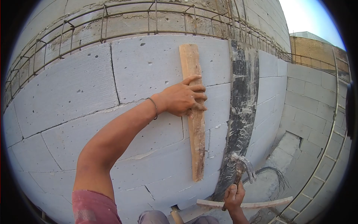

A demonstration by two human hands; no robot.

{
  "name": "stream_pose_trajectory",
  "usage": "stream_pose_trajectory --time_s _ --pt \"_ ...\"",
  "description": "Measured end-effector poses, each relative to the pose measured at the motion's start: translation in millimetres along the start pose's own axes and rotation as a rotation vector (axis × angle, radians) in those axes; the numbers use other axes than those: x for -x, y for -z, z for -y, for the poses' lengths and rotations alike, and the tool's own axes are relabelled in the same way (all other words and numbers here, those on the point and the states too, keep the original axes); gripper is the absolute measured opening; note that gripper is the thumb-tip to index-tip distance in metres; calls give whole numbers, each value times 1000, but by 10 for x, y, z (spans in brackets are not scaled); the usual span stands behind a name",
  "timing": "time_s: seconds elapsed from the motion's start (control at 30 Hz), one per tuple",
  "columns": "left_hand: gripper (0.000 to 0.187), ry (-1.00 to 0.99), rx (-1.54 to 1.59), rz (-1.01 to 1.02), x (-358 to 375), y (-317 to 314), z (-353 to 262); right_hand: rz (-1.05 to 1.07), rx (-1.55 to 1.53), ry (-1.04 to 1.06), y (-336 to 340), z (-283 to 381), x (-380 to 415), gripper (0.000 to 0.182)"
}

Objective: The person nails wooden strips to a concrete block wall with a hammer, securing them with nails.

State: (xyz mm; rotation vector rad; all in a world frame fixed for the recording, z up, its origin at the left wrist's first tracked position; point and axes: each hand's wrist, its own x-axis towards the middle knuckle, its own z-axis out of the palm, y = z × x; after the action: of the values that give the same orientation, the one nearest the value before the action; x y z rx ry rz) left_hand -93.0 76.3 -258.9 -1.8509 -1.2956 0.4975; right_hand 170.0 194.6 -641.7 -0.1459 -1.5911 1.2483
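My left hand (185, 99) presses a narrow wooden strip (194, 123) flat against a wall of grey blocks (74, 89), fingers laid over the strip's upper part. The strip stands almost upright on the wall. My right hand (234, 196) is low down, closed around the handle of a claw hammer (242, 168), whose metal head points up beside a dark, mortar-smeared board (242, 104). That dark board runs vertically along the wall just right of the wooden strip.
Rusty rebar mesh (112, 18) runs along the top of the wall. A pale wooden slat (261, 204) lies near the base by my right hand. Loose dark wires (278, 175) lie on the ground. A second block wall (309, 100) stands at right.
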Motion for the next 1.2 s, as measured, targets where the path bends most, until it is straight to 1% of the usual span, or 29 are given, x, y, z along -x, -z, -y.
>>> stream_pose_trajectory --time_s 0.07,0.13,0.2,0.27,0.57,0.63,0.67,0.77,0.83,0.97,1.03,1.2 --pt "46 5 1 -3 1 -6 6 -7 -37 -32 -25 34 -1 29" --pt "46 9 10 -9 -6 14 1 -11 -32 0 -43 45 -38 30" --pt "49 14 23 27 -4 6 1 -4 -45 -7 -37 56 -32 30" --pt "49 12 44 20 3 -8 -5 9 -58 0 -12 136 -12 30" --pt "48 18 40 20 17 -36 -1 -9 -78 -81 -58 121 -29 32" --pt "41 -34 37 -37 31 -58 -16 -10 -94 -101 -102 178 -28 32" --pt "41 -33 36 -39 39 -72 -11 -13 -109 -126 -118 195 -23 32" --pt "42 -27 38 -4 35 -51 -37 14 -70 -96 -109 148 8 34" --pt "48 -5 15 42 41 -52 -35 22 -49 -90 -80 163 26 34" --pt "49 0 40 -2 43 -68 -19 20 -44 -110 -57 225 46 35" --pt "50 27 42 -54 30 -60 -2 9 -62 -127 -51 176 48 34" --pt "51 -2 35 -5 42 -82 1 -1 -91 -174 -46 137 42 31"
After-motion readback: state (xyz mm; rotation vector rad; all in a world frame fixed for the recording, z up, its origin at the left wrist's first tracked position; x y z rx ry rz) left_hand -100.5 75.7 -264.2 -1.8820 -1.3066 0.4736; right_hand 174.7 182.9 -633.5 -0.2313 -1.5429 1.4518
